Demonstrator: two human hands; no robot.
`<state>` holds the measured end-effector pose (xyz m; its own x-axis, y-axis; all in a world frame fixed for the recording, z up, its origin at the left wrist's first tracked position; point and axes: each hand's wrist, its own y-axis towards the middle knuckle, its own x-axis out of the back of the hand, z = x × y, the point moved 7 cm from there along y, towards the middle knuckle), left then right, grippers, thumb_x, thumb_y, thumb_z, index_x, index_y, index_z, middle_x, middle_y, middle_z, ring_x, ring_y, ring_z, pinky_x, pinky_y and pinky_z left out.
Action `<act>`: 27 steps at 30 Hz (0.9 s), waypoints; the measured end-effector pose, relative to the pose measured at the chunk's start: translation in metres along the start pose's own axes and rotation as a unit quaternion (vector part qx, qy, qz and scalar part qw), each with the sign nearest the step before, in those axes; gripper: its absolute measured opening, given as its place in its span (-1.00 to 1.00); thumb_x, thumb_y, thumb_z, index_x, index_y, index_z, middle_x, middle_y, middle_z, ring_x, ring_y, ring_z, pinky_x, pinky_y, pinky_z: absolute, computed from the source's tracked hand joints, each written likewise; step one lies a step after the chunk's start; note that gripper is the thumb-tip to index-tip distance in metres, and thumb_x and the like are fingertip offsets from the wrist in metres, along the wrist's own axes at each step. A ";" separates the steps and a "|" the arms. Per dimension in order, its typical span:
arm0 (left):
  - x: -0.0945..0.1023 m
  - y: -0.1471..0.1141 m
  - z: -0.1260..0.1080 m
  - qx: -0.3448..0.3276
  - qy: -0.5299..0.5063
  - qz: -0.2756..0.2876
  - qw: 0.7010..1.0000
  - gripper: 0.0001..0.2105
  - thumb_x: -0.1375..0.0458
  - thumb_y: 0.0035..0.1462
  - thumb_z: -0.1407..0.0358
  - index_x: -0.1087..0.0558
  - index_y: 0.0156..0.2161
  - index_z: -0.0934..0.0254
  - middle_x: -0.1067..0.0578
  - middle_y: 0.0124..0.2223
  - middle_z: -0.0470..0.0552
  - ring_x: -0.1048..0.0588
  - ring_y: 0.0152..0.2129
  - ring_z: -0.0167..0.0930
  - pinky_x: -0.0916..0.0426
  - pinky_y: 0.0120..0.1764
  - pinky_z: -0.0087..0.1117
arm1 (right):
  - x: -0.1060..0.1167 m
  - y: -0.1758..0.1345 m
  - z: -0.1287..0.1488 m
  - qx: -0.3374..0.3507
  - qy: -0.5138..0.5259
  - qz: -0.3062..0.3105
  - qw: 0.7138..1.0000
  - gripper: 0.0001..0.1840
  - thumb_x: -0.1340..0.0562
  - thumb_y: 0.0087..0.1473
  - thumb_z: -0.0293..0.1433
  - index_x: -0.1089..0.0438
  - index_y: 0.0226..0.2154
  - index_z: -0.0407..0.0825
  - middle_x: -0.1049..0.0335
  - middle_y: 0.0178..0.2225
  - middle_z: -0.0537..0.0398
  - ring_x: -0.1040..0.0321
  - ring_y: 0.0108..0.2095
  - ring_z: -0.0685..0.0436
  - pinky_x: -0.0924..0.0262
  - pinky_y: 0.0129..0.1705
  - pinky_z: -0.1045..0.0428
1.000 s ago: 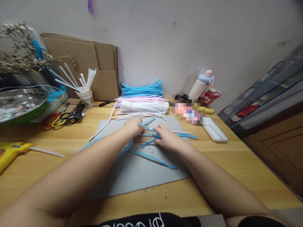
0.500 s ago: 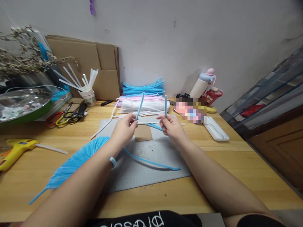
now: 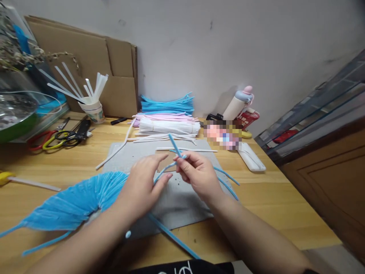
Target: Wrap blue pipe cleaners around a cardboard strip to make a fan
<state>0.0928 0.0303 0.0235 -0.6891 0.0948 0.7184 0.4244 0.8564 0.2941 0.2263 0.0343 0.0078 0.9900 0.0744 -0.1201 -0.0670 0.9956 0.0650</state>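
My right hand (image 3: 196, 173) pinches a blue pipe cleaner (image 3: 174, 144) between thumb and fingers; its tip points up and another blue length runs from the pinch toward the left. My left hand (image 3: 144, 179) is just left of it, thumb and fingers apart, with a blue strand passing through the gap. Whether the strand touches the palm is hidden. Beneath my left forearm lies a leaf-like piece of tightly packed blue pipe cleaners (image 3: 71, 201), partly covered. More blue ends stick out past my right wrist and below my left hand.
A grey cutting mat (image 3: 185, 213) carries a small cardboard piece (image 3: 165, 156) and a white pipe cleaner (image 3: 194, 150). Behind are white bundles (image 3: 169, 126) and blue bundles (image 3: 167, 103). Scissors (image 3: 65, 139), a cup of glue sticks (image 3: 92, 110) and a glue gun (image 3: 5, 177) stand left; a bottle (image 3: 236, 104) right.
My hands have come together from holding separate upright blue ends. The left fingers have spread, while the right still pinches. The blue packed piece has shifted, and the view has turned slightly right.
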 end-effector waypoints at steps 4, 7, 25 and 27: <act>-0.004 -0.007 -0.001 0.027 -0.224 -0.008 0.974 -0.70 -0.04 0.21 0.30 -0.27 0.06 0.17 -0.47 -0.05 0.02 -0.46 -0.17 -0.38 -0.35 -0.11 -0.35 | -0.016 -0.012 0.001 0.025 -0.023 0.046 0.998 -0.79 -0.26 0.04 -0.22 -0.42 -0.30 0.00 -0.20 -0.58 0.23 -0.02 -0.63 0.09 0.04 -0.61 0.13; 0.004 -0.011 0.002 0.030 -0.208 -0.053 0.976 -0.83 -0.02 0.24 0.30 -0.41 -0.11 0.17 -0.51 -0.26 -0.05 -0.46 -0.36 -0.44 -0.35 -0.26 -0.43 | -0.009 -0.017 0.014 0.103 -0.089 0.028 0.990 -0.77 -0.20 0.12 -0.30 -0.41 -0.13 0.13 -0.21 -0.56 0.22 -0.08 -0.59 0.05 -0.05 -0.55 0.11; 0.001 -0.017 0.003 0.106 -0.279 -0.041 0.954 -0.93 -0.11 0.14 0.29 -0.38 -0.26 0.19 -0.46 -0.38 -0.09 -0.44 -0.46 -0.46 -0.35 -0.42 -0.48 | -0.009 -0.029 0.001 0.028 -0.069 0.018 0.997 -0.96 -0.23 0.05 -0.40 -0.41 -0.37 0.01 -0.35 -0.54 0.19 -0.18 -0.62 0.08 -0.11 -0.61 0.13; -0.001 -0.017 0.003 0.102 -0.278 -0.032 0.955 -0.94 -0.12 0.13 0.29 -0.39 -0.28 0.19 -0.46 -0.39 -0.09 -0.44 -0.46 -0.46 -0.36 -0.41 -0.46 | -0.012 -0.029 0.004 0.039 -0.064 0.022 0.997 -0.97 -0.23 0.04 -0.43 -0.40 -0.39 0.01 -0.36 -0.52 0.18 -0.21 -0.60 0.08 -0.13 -0.59 0.13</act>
<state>0.0843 0.0170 0.0160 -0.9389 0.2452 0.2415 0.2872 0.9449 0.1573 0.2168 0.0040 0.0110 0.9944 0.1046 0.0118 -0.1052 0.9838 0.1451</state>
